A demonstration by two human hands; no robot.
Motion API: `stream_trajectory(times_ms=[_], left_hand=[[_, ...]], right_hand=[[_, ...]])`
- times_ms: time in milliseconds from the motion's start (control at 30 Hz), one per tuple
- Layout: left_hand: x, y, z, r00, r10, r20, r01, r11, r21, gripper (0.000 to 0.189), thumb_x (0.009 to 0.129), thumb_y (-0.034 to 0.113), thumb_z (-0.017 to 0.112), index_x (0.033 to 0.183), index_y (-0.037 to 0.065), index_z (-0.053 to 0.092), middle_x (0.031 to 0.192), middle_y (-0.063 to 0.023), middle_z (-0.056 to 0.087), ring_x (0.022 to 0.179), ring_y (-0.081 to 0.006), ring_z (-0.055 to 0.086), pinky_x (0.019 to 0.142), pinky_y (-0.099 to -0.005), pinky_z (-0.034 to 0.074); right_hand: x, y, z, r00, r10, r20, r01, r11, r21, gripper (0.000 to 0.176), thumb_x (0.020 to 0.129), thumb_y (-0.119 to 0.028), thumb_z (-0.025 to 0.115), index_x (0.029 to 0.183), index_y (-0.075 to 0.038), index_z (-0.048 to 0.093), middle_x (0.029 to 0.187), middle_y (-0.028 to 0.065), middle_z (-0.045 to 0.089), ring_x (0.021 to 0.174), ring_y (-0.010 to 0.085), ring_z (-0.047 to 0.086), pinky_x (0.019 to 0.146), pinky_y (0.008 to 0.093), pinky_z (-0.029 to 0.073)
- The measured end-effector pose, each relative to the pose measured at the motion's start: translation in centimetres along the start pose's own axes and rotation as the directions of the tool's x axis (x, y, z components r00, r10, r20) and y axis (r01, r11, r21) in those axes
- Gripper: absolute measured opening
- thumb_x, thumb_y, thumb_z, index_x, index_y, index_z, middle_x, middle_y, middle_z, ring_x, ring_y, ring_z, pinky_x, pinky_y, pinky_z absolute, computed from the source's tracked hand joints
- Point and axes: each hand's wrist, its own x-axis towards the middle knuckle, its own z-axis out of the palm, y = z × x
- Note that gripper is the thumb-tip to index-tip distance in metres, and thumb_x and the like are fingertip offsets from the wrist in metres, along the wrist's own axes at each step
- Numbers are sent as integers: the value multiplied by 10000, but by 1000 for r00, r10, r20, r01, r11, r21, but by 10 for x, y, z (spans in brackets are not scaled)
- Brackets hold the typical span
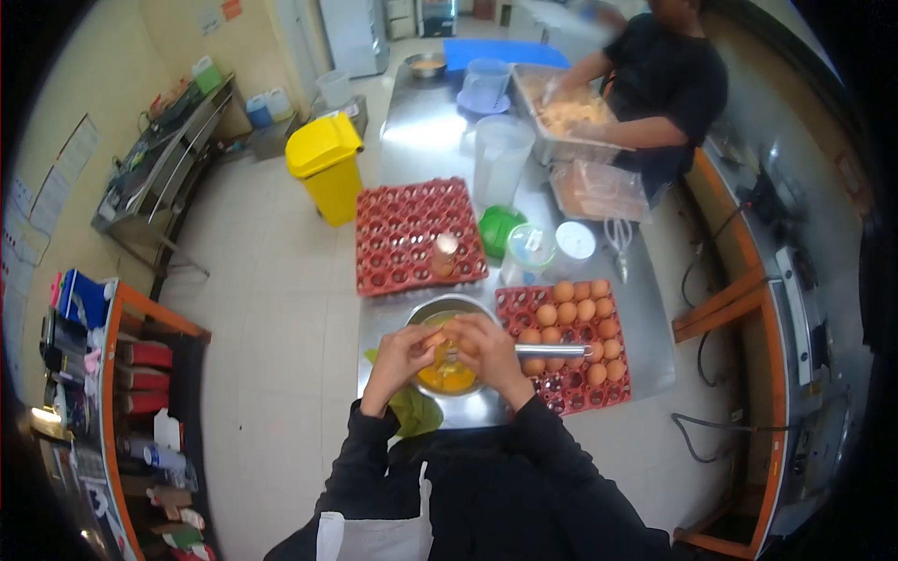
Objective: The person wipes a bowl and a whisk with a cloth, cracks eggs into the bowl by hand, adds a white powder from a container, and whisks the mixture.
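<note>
At twelve o'clock from the body (pixel 505 486), the left hand (pixel 402 358) pinches a brown eggshell (pixel 435 338) above the round silver metal bowl (pixel 449 301); the right hand (pixel 488 353) curls close, its grip I cannot tell. The step seems egg-breaking; the next move calls for emptying the shell cleanly.

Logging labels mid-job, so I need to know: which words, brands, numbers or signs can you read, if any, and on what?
No text can be read with certainty.
Wall sheets: marks visible, too small to read.
Orange notice: too blurred.
Clear lidded container: marking on the lid, too blurred.
Green-and-white jug: too small.
Metal bowl and egg tray: no lettering to be made out.
</note>
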Motion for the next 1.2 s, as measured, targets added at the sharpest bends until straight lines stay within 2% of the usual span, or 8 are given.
stream_trajectory(times_ms=[133, 233, 433, 733, 867, 1000, 1100, 1200], left_hand=[[-2, -13, -1, 997, -1, 83, -3, 999, 44, 361, 840, 47, 735, 1199, 68, 712, 983, -117, 726, 706, -212, 677, 706, -279, 542], [-5, 5, -3, 989, -76, 126, 78, 997, -11, 405, 842, 53, 748, 1242, 85, 695, 997, -107, 701, 738, -186, 656, 706, -283, 539], [-3, 4, -2, 988, 26, 153, -25, 1000, -11, 431, 854, 39, 750, 1274, 84, 662, 1126, -103, 619, 873, -169, 645, 734, -249, 570], [2, 18, 10, 992, -124, 24, 121, 889, -441, 389, 871, -43, 717, 1230, 26, 585, 1171, -87, 639, 1055, -166, 638, 845, -271, 578], [1, 6, 30, 993, -108, -46, 60, 804, -591, 359, 864, -42, 724, 1187, 6, 573, 1213, -120, 667, 1112, -175, 641, 883, -284, 562], [-7, 8, 40, 988, -150, -45, 107, 853, -511, 400, 870, 0, 733, 1256, -7, 627, 1229, -132, 677, 1109, -179, 657, 866, -284, 568], [-8, 6, 35, 988, -153, -24, 143, 961, -237, 492, 870, 41, 739, 1342, 28, 602, 1221, -154, 673, 1104, -206, 666, 839, -294, 585], [-2, 14, 32, 992, 123, -15, -121, 990, 68, 543, 865, 86, 745, 1380, 52, 575, 1200, -178, 666, 1096, -265, 673, 802, -312, 598]], right_hand=[[-2, 13, -4, 981, -189, 42, 194, 967, -167, 410, 781, -105, 696, 1182, -176, 645, 1209, 53, 613, 1093, 274, 618, 846, 382, 561], [-2, 1, -16, 981, -187, 53, 194, 959, -207, 380, 802, -105, 678, 1174, -177, 641, 1210, 42, 612, 1089, 262, 621, 817, 366, 572], [-8, -3, -19, 991, -130, -32, 122, 976, -183, 437, 750, -44, 712, 1166, -172, 666, 1179, 51, 636, 1038, 264, 649, 806, 371, 568], [-23, 5, -10, 935, 332, -127, -262, 886, 383, 345, 828, -84, 716, 1173, -73, 695, 1123, 119, 697, 1024, 240, 686, 880, 350, 549], [-30, 1, -6, 791, 579, 198, -533, 494, 687, 394, 876, -82, 747, 1256, -31, 653, 1116, 36, 688, 933, 93, 643, 717, 234, 551], [-29, -8, -4, 716, 630, 300, -563, 268, 782, 457, 893, -91, 750, 1328, -53, 614, 1067, 43, 671, 879, 86, 659, 657, 216, 582], [-28, -8, -4, 652, 657, 378, -591, 130, 796, 488, 917, -83, 718, 1380, -53, 566, 1095, 55, 672, 921, 101, 680, 676, 222, 589], [-26, -8, -4, 657, 646, 389, -589, 116, 800, 510, 937, -69, 685, 1419, -53, 521, 1136, 70, 673, 971, 121, 693, 699, 225, 593]])
